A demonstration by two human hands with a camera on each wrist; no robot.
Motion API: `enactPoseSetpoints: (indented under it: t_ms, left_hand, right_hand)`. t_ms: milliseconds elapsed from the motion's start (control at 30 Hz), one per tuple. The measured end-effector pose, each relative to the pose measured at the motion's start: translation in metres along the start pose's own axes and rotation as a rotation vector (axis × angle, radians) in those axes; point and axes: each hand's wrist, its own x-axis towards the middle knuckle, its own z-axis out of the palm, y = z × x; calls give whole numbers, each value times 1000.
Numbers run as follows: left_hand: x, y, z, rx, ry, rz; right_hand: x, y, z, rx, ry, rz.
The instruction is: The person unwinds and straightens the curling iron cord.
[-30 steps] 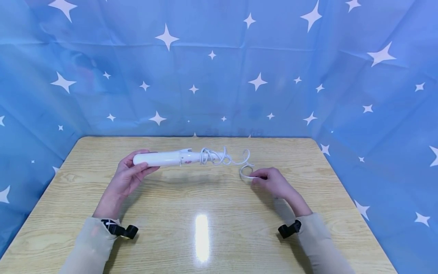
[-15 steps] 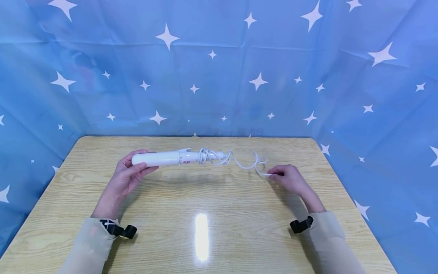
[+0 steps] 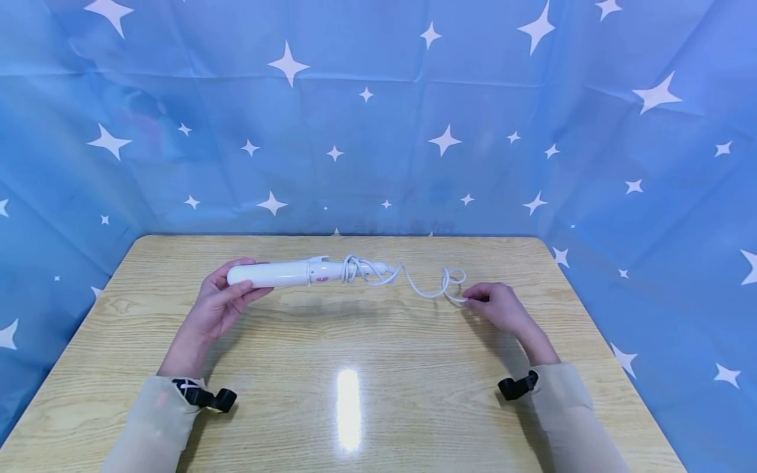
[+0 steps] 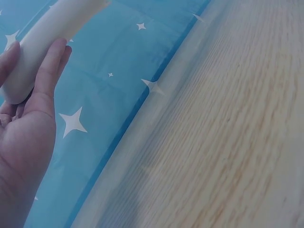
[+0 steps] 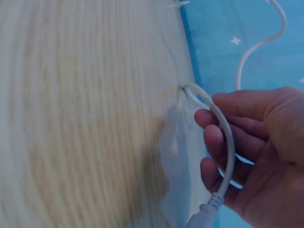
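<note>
A white curling iron point(image 3: 275, 274) lies level above the table, its thick rounded end to the left. My left hand point(image 3: 217, 305) grips that end, thumb in front and fingers behind. In the left wrist view, the same hand point(image 4: 35, 118) wraps the smooth white barrel point(image 4: 45, 45). The iron's white cord point(image 3: 422, 293) is coiled round its slim right end, then runs loosely to the right with a small loop. My right hand point(image 3: 499, 307) pinches the cord. In the right wrist view, the cord point(image 5: 230, 147) passes over the curled fingers point(image 5: 216, 140), and a white plug point(image 5: 204, 216) hangs below.
A wooden table point(image 3: 414, 394) spreads beneath both hands, with a bright light reflection point(image 3: 349, 410) near the front. A blue star-patterned cloth point(image 3: 367, 131) hangs behind the table and down its sides. Each wrist bears a small black camera, such as the right camera point(image 3: 516, 387).
My right hand has moved right, drawing the cord out into a longer, looser stretch, and then nearly stopped. The left hand and the curling iron have shifted very slightly left.
</note>
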Motion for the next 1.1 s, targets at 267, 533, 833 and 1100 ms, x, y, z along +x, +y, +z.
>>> enactPoseSetpoints:
  t_ms: [267,533,833,1100]
  left_hand:
    - [-1,0,0,10,7,12]
    - [-3,0,0,24,22,12]
    - [-3,-1,0,12,12,17]
    - [-3,-3,-2,15,-9,11]
  right_hand:
    - [-1,-19,-2,-8,90,-52]
    - [-5,-51,-1,151,208,-209]
    - [-5,-83,8,394,167,-318]
    - [-3,-104,25,433,-58,-267]
